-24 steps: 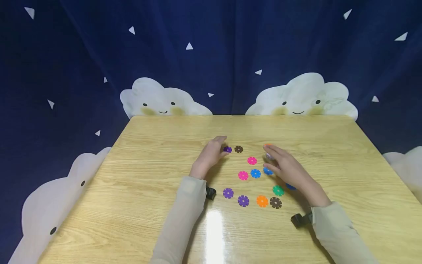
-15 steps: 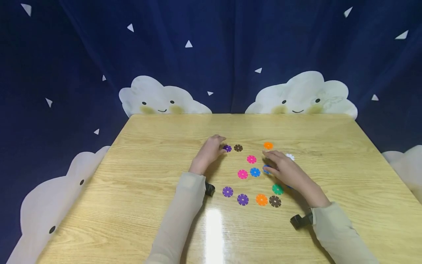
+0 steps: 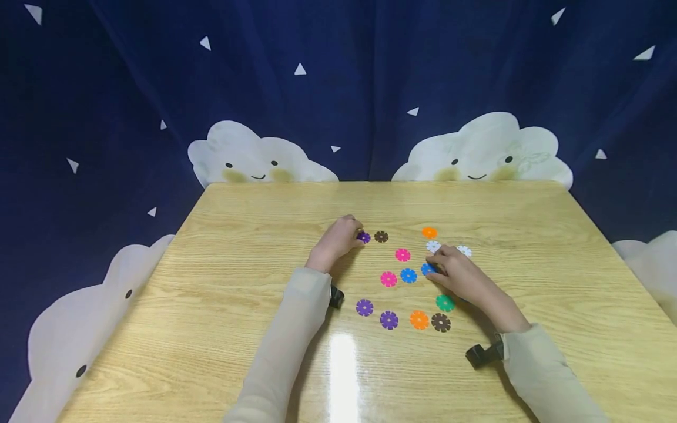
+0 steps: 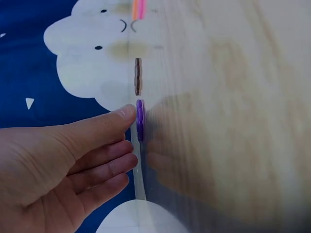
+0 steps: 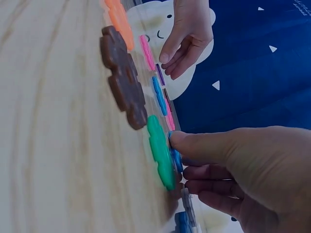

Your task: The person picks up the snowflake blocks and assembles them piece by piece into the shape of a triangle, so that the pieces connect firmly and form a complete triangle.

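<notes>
Only wrist views show lower fingers (image 4: 114, 168) half-curled by purple disc (image 4: 140, 121) and blue disc (image 5: 177, 159), grip unclear.

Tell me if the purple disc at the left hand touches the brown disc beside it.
Apart: the head view shows a narrow gap between the purple disc and the brown disc.

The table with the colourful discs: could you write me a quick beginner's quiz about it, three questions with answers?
1. In the head view, which is nearest the person's left hand?
A. a white disc
B. a purple disc
C. an orange disc

2. True or false: the green disc lies nearer the person's right hand than the left hand.

3. How many pink discs show in the head view?

Key: 1. B. 2. True. 3. Two.
</notes>
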A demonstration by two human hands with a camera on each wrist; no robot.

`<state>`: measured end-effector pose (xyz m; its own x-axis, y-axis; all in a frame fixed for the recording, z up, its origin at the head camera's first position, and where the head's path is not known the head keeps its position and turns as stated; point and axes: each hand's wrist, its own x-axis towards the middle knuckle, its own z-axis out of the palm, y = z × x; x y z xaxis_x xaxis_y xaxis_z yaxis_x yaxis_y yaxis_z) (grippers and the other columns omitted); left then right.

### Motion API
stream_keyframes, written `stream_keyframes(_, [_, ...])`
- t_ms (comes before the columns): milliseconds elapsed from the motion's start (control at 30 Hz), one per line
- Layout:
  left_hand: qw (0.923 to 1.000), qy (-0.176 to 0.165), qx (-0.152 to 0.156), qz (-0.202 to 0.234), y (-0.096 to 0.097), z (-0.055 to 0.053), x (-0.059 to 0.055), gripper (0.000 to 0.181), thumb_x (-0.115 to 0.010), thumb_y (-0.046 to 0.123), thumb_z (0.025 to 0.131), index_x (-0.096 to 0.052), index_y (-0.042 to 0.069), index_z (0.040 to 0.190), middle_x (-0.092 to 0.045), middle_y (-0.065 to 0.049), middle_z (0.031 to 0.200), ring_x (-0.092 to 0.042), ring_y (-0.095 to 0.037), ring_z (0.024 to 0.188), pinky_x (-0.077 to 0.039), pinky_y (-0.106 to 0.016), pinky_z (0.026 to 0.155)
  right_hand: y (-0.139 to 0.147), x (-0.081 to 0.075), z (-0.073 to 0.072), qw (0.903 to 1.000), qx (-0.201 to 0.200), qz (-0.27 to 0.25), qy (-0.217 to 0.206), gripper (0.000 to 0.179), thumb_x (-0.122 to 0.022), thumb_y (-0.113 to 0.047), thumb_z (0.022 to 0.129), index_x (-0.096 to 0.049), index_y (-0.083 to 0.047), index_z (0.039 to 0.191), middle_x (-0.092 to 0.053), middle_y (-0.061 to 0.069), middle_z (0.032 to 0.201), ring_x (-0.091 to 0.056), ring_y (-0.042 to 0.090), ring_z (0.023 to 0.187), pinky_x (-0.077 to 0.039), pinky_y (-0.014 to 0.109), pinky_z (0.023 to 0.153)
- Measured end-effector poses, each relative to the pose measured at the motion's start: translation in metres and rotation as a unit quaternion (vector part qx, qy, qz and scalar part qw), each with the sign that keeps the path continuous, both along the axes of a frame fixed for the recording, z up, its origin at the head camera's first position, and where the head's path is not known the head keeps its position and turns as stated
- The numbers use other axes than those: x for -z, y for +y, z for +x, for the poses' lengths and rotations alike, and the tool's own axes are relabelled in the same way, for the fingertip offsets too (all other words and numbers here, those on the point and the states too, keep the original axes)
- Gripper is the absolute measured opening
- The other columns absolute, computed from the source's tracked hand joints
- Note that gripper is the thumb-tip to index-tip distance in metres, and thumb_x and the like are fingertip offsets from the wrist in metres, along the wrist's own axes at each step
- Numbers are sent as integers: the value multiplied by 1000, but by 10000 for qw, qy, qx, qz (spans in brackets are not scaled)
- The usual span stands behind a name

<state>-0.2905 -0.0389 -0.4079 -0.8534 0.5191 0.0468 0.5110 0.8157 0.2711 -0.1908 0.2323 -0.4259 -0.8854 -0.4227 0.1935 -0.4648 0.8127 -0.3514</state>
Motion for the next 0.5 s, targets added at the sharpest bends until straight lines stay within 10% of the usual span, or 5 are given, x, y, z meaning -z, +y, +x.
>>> stream_keyframes(500, [9991,-147,153,-372,7,-7,0,19,-70,19,91,-75,3,101,-65,-12,103,-58,-19,91,-54,-31,86,-2,-2,-3,9996,124,-25,-269,27,-73,-10,86,-69,8,106,-65,19,101,-60,32,95,-55,50,87])
